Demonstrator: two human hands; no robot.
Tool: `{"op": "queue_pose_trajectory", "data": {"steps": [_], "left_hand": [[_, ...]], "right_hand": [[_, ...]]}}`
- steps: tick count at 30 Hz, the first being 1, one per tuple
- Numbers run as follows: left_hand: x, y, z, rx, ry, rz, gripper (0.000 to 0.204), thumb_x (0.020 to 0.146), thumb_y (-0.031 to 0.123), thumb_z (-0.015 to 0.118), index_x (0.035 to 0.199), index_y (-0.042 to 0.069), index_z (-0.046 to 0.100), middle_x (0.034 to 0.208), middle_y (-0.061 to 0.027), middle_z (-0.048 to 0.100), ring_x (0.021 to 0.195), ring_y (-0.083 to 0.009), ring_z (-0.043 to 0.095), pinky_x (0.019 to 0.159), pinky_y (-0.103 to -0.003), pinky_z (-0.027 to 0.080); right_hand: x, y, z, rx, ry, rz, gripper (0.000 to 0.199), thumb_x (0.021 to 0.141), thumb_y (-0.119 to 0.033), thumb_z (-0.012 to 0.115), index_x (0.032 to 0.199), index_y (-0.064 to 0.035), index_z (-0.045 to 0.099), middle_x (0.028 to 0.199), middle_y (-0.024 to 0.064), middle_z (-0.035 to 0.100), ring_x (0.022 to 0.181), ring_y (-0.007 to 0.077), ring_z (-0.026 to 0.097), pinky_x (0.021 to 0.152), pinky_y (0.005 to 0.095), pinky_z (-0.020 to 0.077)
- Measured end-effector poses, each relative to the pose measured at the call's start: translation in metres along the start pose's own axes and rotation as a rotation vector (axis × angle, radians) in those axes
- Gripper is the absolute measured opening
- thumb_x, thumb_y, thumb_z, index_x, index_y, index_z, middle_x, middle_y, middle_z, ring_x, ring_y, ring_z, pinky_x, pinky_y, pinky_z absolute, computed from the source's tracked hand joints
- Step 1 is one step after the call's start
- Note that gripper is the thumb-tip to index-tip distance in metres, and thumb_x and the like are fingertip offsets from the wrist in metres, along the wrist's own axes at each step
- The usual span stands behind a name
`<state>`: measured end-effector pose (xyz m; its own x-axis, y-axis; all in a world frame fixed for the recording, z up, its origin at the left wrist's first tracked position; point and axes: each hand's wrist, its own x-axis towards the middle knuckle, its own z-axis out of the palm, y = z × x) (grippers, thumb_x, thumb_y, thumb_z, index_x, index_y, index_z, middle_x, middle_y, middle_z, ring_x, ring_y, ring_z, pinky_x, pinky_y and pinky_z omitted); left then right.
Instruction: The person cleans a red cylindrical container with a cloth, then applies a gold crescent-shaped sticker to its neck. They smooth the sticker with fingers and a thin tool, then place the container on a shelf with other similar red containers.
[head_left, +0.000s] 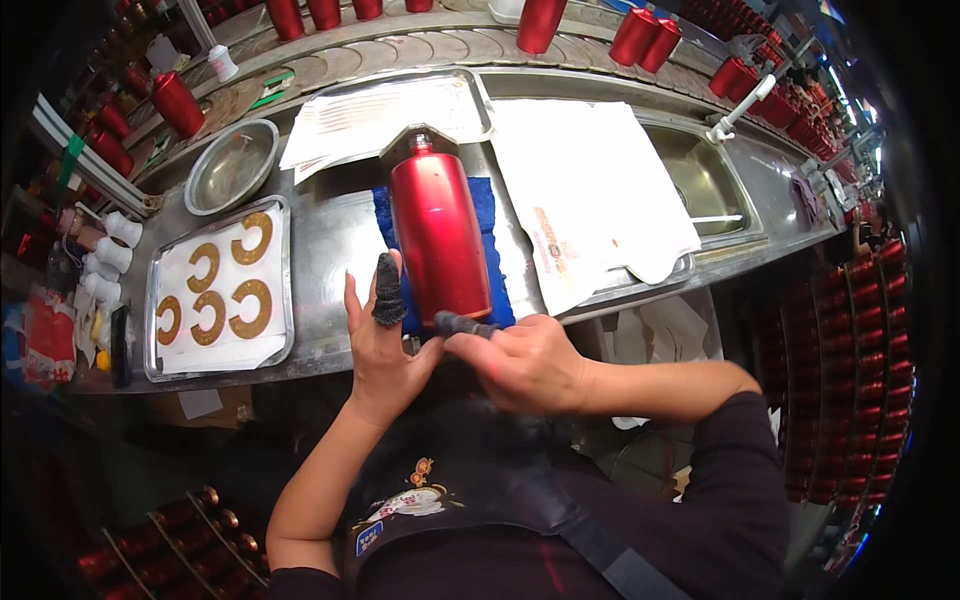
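Note:
A glossy red bottle (438, 230) lies with its neck away from me and its base toward me. Beneath it a dark blue cloth (487, 215) spreads out, and its neck end lies on a small holder (408, 135). My left hand (385, 360) is beside the bottle's lower left, fingers stretched up and apart, one wearing a black finger cover. At the base edge my right hand (530, 365) is closed, its fingers curled and its black-covered finger along the bottle's end. Whether anything small sits in its grip is hidden. The thumbs nearly meet.
On the left, a metal tray (288, 300) holds several gold C-shaped labels on white paper, beside a metal bowl (235, 165). White sheets (590, 170) lie right of the bottle, before a sink (715, 185). Red bottles (540, 25) stand on a conveyor (400, 52) behind.

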<state>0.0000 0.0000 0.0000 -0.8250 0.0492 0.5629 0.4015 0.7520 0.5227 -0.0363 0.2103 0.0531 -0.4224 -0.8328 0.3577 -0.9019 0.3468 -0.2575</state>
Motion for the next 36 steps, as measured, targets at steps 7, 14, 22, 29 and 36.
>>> {"op": "queue_pose_trajectory", "data": {"steps": [7,14,22,29,36], "left_hand": [[0.022,0.012,0.017,-0.013,0.042,0.031,0.098,0.071,0.017,0.088,0.150,-0.005,0.034,0.152,-0.0214,0.044,0.136,-0.0388,0.048,0.117,-0.061,0.020],[0.018,0.012,0.008,-0.052,-0.002,-0.052,0.097,0.071,0.016,0.088,0.149,-0.005,0.035,0.154,-0.0207,0.042,0.135,-0.0391,0.048,0.118,-0.059,0.020],[0.016,0.011,0.012,-0.066,0.019,-0.055,0.099,0.071,0.015,0.087,0.152,-0.004,0.032,0.152,-0.0210,0.044,0.137,-0.0376,0.047,0.118,-0.060,0.018],[0.015,0.007,0.012,-0.051,-0.001,-0.050,0.104,0.070,0.017,0.088,0.154,-0.002,0.029,0.151,-0.0203,0.046,0.138,-0.0353,0.047,0.118,-0.060,0.019],[0.012,0.001,0.009,-0.046,-0.040,-0.059,0.101,0.071,0.015,0.086,0.153,-0.004,0.030,0.152,-0.0212,0.044,0.143,-0.0362,0.040,0.117,-0.061,0.020]], "right_hand": [[-0.031,-0.001,0.021,0.396,0.360,0.594,0.024,0.083,0.002,0.065,0.106,-0.0041,0.068,0.068,0.0100,0.063,0.048,0.0174,0.056,0.049,0.0284,0.0442],[-0.068,0.103,-0.023,-0.057,0.288,0.917,0.021,0.086,-0.018,0.072,0.097,-0.0020,0.066,0.077,0.0160,0.069,0.066,0.0282,0.065,0.061,0.0363,0.0499],[-0.043,0.232,-0.058,-0.136,-0.208,1.102,0.056,0.070,-0.049,0.081,0.093,-0.0020,0.061,0.091,0.0172,0.069,0.088,0.0325,0.066,0.078,0.0405,0.0499],[-0.004,0.280,-0.045,-0.224,-0.164,0.995,0.055,0.076,-0.053,0.077,0.089,-0.0032,0.060,0.081,0.0167,0.068,0.077,0.0297,0.066,0.071,0.0394,0.0502],[-0.015,0.239,-0.056,-0.191,-0.347,1.169,0.062,0.071,-0.053,0.080,0.094,0.0027,0.062,0.092,0.0233,0.069,0.089,0.0358,0.068,0.080,0.0411,0.0518]]}}
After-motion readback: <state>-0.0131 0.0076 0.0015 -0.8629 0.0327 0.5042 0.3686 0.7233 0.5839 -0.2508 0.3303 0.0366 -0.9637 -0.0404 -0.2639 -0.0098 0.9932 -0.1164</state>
